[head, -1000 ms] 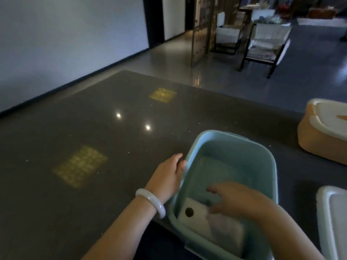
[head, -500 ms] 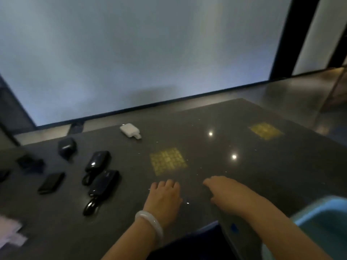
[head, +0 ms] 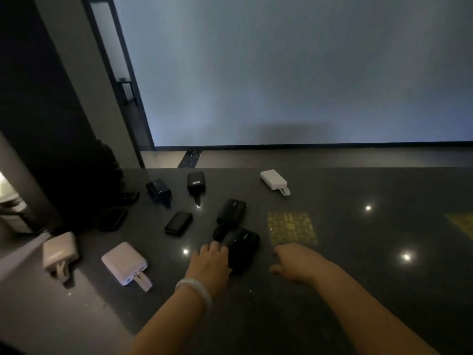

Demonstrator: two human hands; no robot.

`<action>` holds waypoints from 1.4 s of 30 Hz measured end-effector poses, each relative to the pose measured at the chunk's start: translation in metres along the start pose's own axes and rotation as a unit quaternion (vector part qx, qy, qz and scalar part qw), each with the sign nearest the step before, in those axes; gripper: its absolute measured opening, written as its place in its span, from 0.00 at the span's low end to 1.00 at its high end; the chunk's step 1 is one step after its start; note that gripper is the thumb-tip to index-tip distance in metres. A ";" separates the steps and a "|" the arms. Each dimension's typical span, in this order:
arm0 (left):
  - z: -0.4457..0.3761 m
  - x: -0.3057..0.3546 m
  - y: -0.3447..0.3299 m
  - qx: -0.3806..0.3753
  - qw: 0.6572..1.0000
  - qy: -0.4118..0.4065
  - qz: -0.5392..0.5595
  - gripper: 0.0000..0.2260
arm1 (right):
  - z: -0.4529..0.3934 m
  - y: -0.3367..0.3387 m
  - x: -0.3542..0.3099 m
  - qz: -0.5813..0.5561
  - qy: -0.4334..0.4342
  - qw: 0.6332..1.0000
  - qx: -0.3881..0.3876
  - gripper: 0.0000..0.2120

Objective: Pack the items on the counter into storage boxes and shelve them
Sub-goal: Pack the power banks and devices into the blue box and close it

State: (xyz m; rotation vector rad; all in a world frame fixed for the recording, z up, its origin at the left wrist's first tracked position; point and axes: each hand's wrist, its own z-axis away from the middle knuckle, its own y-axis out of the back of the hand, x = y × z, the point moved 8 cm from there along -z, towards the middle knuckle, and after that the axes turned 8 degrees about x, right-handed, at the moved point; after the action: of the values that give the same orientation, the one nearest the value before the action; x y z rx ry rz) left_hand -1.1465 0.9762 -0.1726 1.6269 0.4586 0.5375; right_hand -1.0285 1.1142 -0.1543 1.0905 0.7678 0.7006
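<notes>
Dimly, left hand [head: 210,265] grip curled on black power bank [head: 242,248], right hand [head: 298,263] slack, labels unreadable

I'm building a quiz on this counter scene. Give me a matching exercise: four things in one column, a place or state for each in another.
1. left hand
2. right hand
3. far white power bank
4. near white power bank

a. alone at the counter's far edge
b. left of the braceleted wrist
c. touching a black power bank
d. hovering, holding nothing

Pairs: 1-c, 2-d, 3-a, 4-b
</notes>
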 end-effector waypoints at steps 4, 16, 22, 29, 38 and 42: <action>-0.027 -0.038 -0.011 -0.006 0.999 0.036 -0.004 0.21 | -0.046 -0.012 -0.022 -0.089 -0.042 0.995 0.010 0.27; -0.094 -0.097 -0.044 -0.047 0.996 0.080 0.004 0.20 | -0.128 -0.063 -0.052 -0.130 -0.197 0.968 0.087 0.60; -0.133 -0.101 -0.054 -0.050 0.995 0.083 0.031 0.19 | -0.150 -0.061 -0.040 -0.086 -0.179 0.964 0.179 0.55; -0.179 -0.081 -0.056 0.000 0.996 0.079 0.050 0.25 | -0.151 -0.043 0.006 -0.094 -0.253 0.930 0.251 0.50; -0.225 -0.052 -0.079 -0.057 0.988 0.140 0.045 0.47 | -0.146 -0.046 0.021 -0.074 -0.254 0.940 0.213 0.49; -0.220 -0.049 -0.082 -0.052 0.988 0.138 0.036 0.43 | -0.136 -0.047 0.027 -0.071 -0.246 0.943 0.213 0.41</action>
State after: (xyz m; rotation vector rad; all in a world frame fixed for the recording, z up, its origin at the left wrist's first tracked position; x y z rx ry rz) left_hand -1.3146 1.1345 -0.2379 1.4800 0.5674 0.8347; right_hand -1.1203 1.1894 -0.2397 1.5097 0.5643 0.1161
